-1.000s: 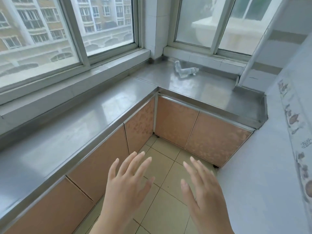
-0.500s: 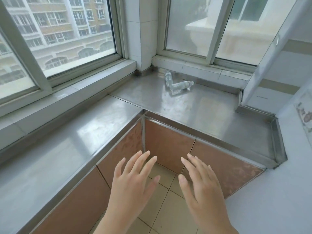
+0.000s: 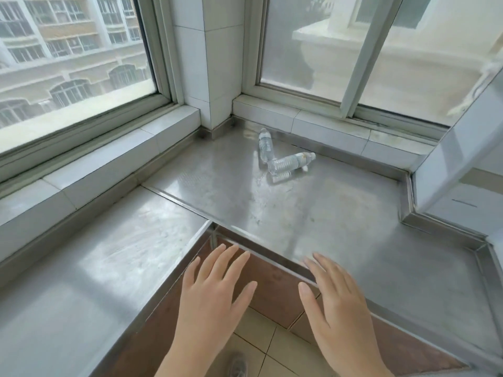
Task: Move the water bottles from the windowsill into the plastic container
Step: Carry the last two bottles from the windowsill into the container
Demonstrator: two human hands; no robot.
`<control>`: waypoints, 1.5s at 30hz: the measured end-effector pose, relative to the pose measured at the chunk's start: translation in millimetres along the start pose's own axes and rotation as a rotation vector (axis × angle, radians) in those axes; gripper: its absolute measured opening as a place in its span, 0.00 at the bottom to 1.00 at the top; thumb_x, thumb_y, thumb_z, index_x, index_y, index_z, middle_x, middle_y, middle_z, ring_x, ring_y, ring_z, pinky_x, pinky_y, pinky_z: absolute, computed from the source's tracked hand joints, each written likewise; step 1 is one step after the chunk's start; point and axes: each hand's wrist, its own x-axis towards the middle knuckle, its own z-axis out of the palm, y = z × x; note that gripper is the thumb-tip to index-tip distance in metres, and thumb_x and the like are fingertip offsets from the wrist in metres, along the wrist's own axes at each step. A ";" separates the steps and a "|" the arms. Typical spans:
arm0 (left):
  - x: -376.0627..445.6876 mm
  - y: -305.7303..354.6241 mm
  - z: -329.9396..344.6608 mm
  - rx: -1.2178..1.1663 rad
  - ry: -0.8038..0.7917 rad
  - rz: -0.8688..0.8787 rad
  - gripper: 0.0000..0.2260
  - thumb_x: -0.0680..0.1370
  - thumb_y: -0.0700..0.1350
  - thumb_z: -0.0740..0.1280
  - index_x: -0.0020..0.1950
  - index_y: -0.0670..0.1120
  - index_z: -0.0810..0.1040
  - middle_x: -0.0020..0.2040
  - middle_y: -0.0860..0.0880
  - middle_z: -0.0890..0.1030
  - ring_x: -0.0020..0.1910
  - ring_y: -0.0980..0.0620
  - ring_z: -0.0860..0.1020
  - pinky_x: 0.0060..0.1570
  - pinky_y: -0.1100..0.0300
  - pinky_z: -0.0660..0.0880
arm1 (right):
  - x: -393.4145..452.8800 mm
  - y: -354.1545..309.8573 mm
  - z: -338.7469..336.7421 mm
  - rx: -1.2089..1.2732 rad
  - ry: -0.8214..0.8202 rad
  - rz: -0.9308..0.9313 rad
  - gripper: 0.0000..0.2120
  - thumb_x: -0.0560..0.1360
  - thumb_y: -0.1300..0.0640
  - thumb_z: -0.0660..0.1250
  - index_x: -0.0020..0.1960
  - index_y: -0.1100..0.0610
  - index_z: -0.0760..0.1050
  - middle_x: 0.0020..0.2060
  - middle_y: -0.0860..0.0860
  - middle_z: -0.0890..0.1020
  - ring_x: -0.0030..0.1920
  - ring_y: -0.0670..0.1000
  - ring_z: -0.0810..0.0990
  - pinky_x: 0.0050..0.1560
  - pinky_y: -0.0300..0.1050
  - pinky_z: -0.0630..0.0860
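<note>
Three clear plastic water bottles lie on their sides on the steel counter (image 3: 313, 213) in the corner under the windows. One bottle (image 3: 265, 144) points toward the corner. A second bottle (image 3: 291, 162) lies across in front of it, cap to the right. A third bottle (image 3: 283, 176) shows partly behind the second. My left hand (image 3: 215, 292) and my right hand (image 3: 334, 300) hover open, fingers spread, over the counter's front edge, well short of the bottles. No plastic container is in view.
The steel counter runs in an L along two windows, with a tiled sill (image 3: 326, 126) behind the bottles and a white tiled pillar (image 3: 206, 63) in the corner. Brown cabinet doors (image 3: 272, 292) sit below. A white wall (image 3: 462, 164) bounds the right side.
The view has moved closer to the corner, so the bottles appear larger and nearer. Both hands stay open and now reach the counter's front edge.
</note>
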 end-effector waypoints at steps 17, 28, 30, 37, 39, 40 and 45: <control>264.6 -34.7 99.8 0.004 -0.067 -0.004 0.21 0.76 0.60 0.58 0.63 0.54 0.80 0.64 0.54 0.81 0.65 0.50 0.79 0.62 0.44 0.73 | 258.9 78.5 64.0 0.055 -0.120 0.126 0.26 0.76 0.40 0.49 0.69 0.49 0.70 0.68 0.47 0.72 0.68 0.49 0.68 0.68 0.54 0.65; 414.2 -53.8 176.7 -0.051 -0.116 -0.062 0.21 0.76 0.61 0.59 0.64 0.54 0.78 0.64 0.54 0.80 0.65 0.50 0.78 0.61 0.49 0.73 | 403.0 133.8 124.6 0.217 -0.227 0.359 0.19 0.79 0.47 0.58 0.69 0.49 0.68 0.68 0.44 0.70 0.69 0.45 0.65 0.62 0.38 0.60; 444.4 -57.6 193.8 -0.074 -0.140 -0.063 0.22 0.76 0.61 0.58 0.65 0.54 0.78 0.65 0.54 0.79 0.65 0.50 0.77 0.60 0.50 0.73 | 424.4 140.5 136.7 0.254 -0.230 0.439 0.20 0.78 0.47 0.60 0.69 0.48 0.67 0.67 0.42 0.70 0.68 0.45 0.66 0.59 0.40 0.63; 554.5 -65.0 261.6 -0.361 -0.374 -0.325 0.36 0.77 0.60 0.65 0.80 0.52 0.54 0.74 0.50 0.68 0.70 0.47 0.70 0.63 0.49 0.72 | 495.2 148.2 184.6 0.877 -0.094 1.070 0.31 0.73 0.57 0.71 0.71 0.48 0.61 0.59 0.46 0.74 0.56 0.48 0.77 0.59 0.52 0.72; 582.1 -66.6 280.5 -0.402 -0.396 -0.419 0.38 0.75 0.60 0.68 0.79 0.50 0.55 0.73 0.48 0.69 0.68 0.45 0.71 0.59 0.48 0.73 | 509.1 150.9 193.0 0.967 -0.036 1.176 0.31 0.73 0.60 0.71 0.70 0.49 0.60 0.50 0.44 0.77 0.48 0.45 0.78 0.53 0.54 0.74; 593.2 -67.6 289.1 -0.405 -0.411 -0.450 0.38 0.75 0.60 0.69 0.79 0.49 0.56 0.72 0.47 0.69 0.66 0.44 0.72 0.58 0.48 0.73 | 513.9 153.4 196.8 0.990 -0.010 1.208 0.33 0.73 0.61 0.71 0.71 0.49 0.59 0.47 0.43 0.77 0.44 0.44 0.77 0.49 0.53 0.74; 624.4 -78.0 316.2 -0.471 -0.416 -0.573 0.40 0.69 0.60 0.74 0.76 0.50 0.61 0.66 0.48 0.72 0.58 0.45 0.77 0.48 0.54 0.72 | 526.6 161.7 215.8 1.019 0.058 1.290 0.30 0.70 0.62 0.74 0.66 0.53 0.63 0.47 0.48 0.81 0.42 0.47 0.80 0.41 0.51 0.76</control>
